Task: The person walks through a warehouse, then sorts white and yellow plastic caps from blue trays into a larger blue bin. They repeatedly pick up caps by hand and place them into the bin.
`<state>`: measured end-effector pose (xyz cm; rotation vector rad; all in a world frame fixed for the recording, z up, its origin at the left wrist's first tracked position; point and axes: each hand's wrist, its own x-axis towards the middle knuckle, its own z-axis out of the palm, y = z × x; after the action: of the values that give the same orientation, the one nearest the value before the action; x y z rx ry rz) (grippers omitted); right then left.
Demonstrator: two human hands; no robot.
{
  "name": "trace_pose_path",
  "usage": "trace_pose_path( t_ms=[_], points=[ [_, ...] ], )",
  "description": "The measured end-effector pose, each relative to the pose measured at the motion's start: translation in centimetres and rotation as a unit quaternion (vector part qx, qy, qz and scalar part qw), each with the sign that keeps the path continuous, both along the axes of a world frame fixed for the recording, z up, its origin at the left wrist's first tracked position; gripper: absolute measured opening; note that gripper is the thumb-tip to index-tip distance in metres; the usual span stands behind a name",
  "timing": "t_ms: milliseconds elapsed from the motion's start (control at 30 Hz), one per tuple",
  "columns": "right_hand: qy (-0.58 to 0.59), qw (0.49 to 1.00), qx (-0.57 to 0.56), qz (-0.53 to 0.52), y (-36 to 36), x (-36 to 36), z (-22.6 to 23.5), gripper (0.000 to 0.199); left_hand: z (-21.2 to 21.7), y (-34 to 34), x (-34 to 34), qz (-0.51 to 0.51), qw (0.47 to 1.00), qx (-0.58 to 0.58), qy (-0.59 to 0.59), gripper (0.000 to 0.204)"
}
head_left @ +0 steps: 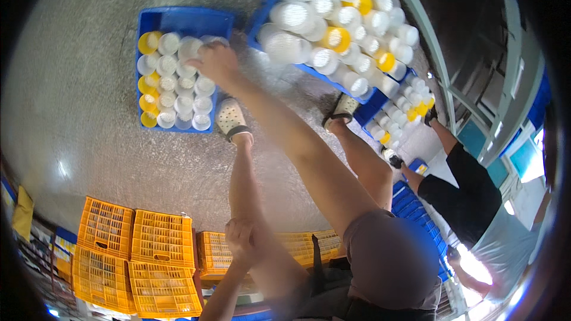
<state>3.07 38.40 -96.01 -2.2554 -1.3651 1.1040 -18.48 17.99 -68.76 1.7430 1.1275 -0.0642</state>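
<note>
A blue crate (185,18) on the floor holds rows of white and yellow round plastic tubs, seen by their open or pale round ends. Over its upper right part reaches my right hand (216,63), fingers curled around a white tub (190,49); the exact grip is partly hidden by the hand. Low in view, my left hand (240,239) rests against my left leg by the knee. Its fingers are curled in, and nothing shows in them.
A larger blue crate (262,15) heaped with white and yellow tubs stands to the right, another blue crate (372,110) beyond it. Orange slatted crates (160,238) are stacked at the lower left. Another person (470,184) stands at the right. My clog (231,117) is beside the first crate.
</note>
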Motion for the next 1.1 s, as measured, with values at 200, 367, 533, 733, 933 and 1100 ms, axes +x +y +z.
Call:
trace_pose_path(
  t_ms=[200,367,533,733,933,1100],
  points=[
    [0.008,0.981,0.169,-0.099,-11.9,4.5,10.0,0.048,0.4,-1.7,1.7,-0.034,0.999,0.018,0.001,0.002],
    [-0.033,0.996,-0.009,-0.081,-25.4,11.3,16.4,0.020,0.1,-3.3,2.8,-0.093,0.995,0.016,0.019,0.003],
    [-0.076,0.969,-0.078,-0.224,-36.0,18.4,17.7,0.016,-0.2,-4.7,4.3,-0.136,0.989,0.026,0.056,0.004],
    [-0.187,0.972,0.015,-0.141,-39.0,24.3,13.2,0.012,0.1,-6.0,6.4,-0.163,0.985,0.023,0.049,0.003],
    [-0.177,0.977,-0.012,-0.118,-37.5,26.3,7.7,0.009,-0.1,-7.0,7.7,-0.186,0.979,0.033,0.075,0.005],
    [-0.160,0.975,-0.044,-0.147,-36.3,26.1,8.6,0.012,-0.2,-7.8,8.9,-0.199,0.974,0.043,0.099,0.005]
  ],
)
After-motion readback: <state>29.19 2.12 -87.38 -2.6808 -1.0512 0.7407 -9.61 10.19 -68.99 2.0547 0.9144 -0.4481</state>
